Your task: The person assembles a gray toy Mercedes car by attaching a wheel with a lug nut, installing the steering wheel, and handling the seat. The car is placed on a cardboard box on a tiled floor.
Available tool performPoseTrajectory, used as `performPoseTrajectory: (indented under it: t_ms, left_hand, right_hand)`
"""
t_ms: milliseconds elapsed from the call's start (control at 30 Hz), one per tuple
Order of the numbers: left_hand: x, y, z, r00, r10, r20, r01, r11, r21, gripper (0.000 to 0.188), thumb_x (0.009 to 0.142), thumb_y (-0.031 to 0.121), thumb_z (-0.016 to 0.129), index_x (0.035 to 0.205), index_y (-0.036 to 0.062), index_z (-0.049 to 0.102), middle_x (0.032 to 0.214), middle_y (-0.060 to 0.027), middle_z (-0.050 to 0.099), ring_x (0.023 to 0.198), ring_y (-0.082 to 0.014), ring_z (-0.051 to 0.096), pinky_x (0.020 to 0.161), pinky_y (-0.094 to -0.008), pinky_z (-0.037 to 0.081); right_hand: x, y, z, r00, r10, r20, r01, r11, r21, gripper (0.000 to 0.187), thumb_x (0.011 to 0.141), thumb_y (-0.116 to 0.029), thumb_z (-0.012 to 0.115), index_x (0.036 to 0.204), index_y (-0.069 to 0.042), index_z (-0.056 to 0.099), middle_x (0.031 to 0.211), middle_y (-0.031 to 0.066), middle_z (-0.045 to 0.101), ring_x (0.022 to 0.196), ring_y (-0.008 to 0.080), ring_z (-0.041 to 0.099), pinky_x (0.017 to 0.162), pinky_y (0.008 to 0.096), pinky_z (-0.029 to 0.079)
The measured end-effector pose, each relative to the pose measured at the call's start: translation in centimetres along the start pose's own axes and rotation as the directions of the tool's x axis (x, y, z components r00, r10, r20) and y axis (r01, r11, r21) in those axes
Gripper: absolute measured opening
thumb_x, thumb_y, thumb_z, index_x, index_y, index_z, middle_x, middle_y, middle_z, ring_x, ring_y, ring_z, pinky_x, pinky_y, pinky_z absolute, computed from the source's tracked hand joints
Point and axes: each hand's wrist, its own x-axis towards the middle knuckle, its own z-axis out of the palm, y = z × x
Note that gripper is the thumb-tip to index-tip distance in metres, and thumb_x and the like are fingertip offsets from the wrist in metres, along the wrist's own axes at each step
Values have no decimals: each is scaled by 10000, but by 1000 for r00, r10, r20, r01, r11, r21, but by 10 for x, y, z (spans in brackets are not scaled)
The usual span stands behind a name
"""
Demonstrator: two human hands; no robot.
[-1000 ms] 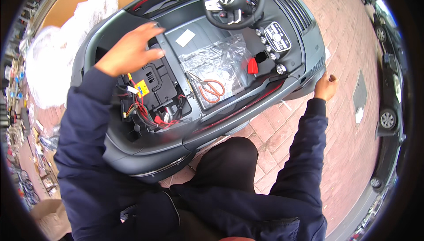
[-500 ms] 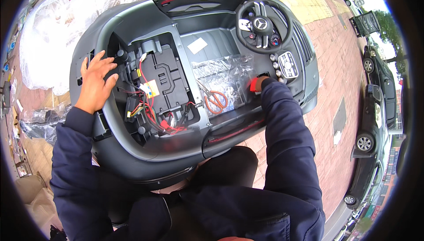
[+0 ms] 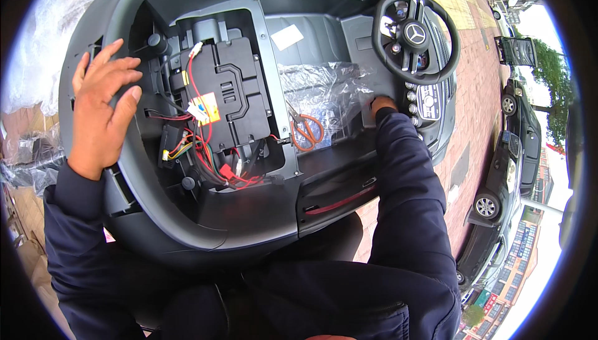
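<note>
A dark grey ride-on toy car (image 3: 249, 228) stands in front of me. My left hand (image 3: 103, 109) is over its rear rim at the left, fingers spread and holding nothing. My right hand (image 3: 383, 103) reaches down into the footwell below the dashboard, beside the steering wheel (image 3: 415, 38); its fingers are hidden there. In the open rear bay sits a black battery box (image 3: 233, 90) with a yellow-and-white label. Loose red and black wires (image 3: 208, 147) with connectors lie along its near left side. Orange-handled scissors (image 3: 308, 133) rest on clear plastic film (image 3: 324, 100) in the seat area.
A white card (image 3: 287, 38) lies on the far part of the seat. Crumpled clear plastic wrap (image 3: 50, 28) is on the ground at the left. Brick paving (image 3: 458, 128) runs along the right, with parked dark cars (image 3: 498, 178) beyond.
My view has shifted closer, so the toy car looks larger. My right hand has gone deeper under the dashboard, and a red patch beside it no longer shows. My left hand stays spread.
</note>
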Motion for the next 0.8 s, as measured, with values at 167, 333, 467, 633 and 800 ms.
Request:
performPoseTrajectory:
  t_ms: [167,333,467,633,800]
  left_hand:
    - [1,2,-1,1000,1,10,-1,999,49,218,884,195,585,984,26,680,1197,-118,673,1369,-330,474,1190,-523,166]
    - [1,0,-1,1000,20,5,-20,999,38,223,887,200,579,979,22,676,1195,-124,672,1366,-337,475,1188,-524,174]
    - [0,-1,-1,1000,16,9,-16,998,61,222,889,200,578,976,22,676,1192,-125,673,1367,-338,475,1187,-523,176]
    - [1,-1,0,1000,22,4,-22,999,44,225,893,210,584,973,23,678,1193,-122,675,1370,-333,473,1188,-523,176]
    - [1,-2,0,1000,24,6,-25,998,59,233,902,224,585,967,21,678,1194,-119,675,1373,-328,471,1190,-522,174]
  right_hand:
    - [2,7,0,968,125,-220,-119,992,40,264,874,-193,643,1029,-1,736,1134,226,699,1110,340,668,918,412,548]
    - [8,23,12,969,162,-185,-159,987,29,531,793,-370,793,1115,36,672,1145,243,688,1091,350,671,907,428,544]
    - [13,40,23,977,149,-153,-140,988,68,531,832,-409,736,1175,-11,660,1168,209,683,1113,343,658,928,418,530]
    - [19,42,30,925,235,-298,-72,880,469,515,768,-282,776,1166,6,623,1137,209,685,1086,366,656,920,425,525]
    - [31,47,47,891,189,-413,18,894,448,412,730,-195,820,1034,30,657,981,220,714,932,361,696,799,416,545]
